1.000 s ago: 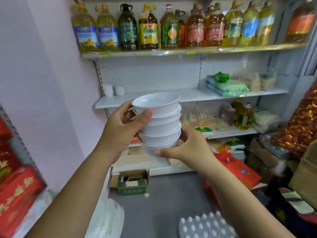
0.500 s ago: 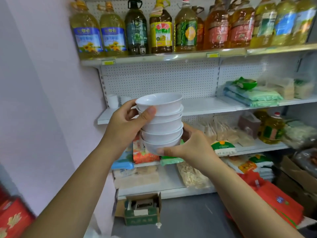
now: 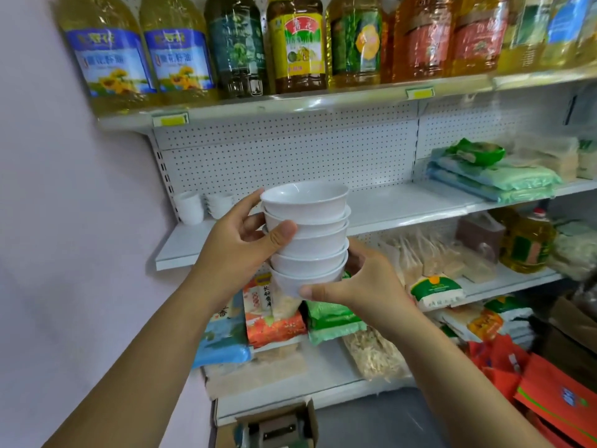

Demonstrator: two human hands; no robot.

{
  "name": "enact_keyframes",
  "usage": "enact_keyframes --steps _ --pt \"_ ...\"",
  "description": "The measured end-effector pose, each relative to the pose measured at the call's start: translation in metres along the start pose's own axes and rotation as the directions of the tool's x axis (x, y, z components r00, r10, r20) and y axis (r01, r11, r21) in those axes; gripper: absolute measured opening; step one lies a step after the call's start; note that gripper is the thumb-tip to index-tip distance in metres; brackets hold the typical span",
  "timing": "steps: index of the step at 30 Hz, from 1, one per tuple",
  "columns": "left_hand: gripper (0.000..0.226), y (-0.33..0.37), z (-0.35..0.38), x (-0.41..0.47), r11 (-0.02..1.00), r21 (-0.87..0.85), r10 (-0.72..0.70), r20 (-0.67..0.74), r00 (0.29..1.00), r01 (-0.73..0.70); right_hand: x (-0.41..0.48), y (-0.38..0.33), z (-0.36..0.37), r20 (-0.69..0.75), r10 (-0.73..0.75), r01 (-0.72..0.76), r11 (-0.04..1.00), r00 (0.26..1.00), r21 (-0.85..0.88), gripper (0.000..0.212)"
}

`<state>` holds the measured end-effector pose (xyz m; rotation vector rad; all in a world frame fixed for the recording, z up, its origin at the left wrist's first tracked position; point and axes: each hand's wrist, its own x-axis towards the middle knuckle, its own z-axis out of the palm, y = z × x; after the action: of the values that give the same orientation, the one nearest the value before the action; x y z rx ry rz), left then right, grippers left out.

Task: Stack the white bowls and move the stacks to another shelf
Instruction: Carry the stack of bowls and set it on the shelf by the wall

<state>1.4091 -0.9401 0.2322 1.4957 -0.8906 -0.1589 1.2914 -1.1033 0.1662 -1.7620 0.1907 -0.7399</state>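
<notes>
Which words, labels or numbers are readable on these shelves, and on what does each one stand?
"葵花籽油": blue label of the left oil bottle, repeated on the bottle beside it.
"香": the blue bag.
Too blurred to read: the other bottle labels, the yellow price tags, the orange bag.
The white bowls carry no text.

Bowl stack (image 3: 307, 234) btwn left hand (image 3: 239, 250) & right hand (image 3: 361, 286), in front of mid shelf (image 3: 403, 208); two more stacks (image 3: 190, 210) on it far left; oil bottles (image 3: 290, 43) above.
</notes>
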Motion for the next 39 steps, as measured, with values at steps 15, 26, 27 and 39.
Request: enact_keyframes --steps 15,26,27,39 --pt "0.056 -0.101 -0.009 0.186 1.0 0.015 0.023 -0.159 0.987 -0.021 0.226 0.091 0.005 0.143 -0.064 0.066 0.998 0.988 -0.007 0.067" --pt "0.054 -0.189 -0.064 0.288 0.999 0.004 -0.046 -0.198 0.979 0.047 0.342 0.159 0.065 0.189 -0.004 0.003 1.0 0.982 0.008 0.072" --pt "0.053 -0.196 -0.072 0.299 0.999 0.007 -0.046 -0.189 0.981 0.049 0.352 0.164 0.073 0.182 0.002 -0.004 1.0 0.983 0.009 0.072" --pt "0.087 -0.276 -0.124 0.404 0.988 -0.057 -0.146 -0.06 0.987 0.143 0.447 0.23 0.125 0.105 0.054 -0.053 0.999 0.993 -0.009 0.074"
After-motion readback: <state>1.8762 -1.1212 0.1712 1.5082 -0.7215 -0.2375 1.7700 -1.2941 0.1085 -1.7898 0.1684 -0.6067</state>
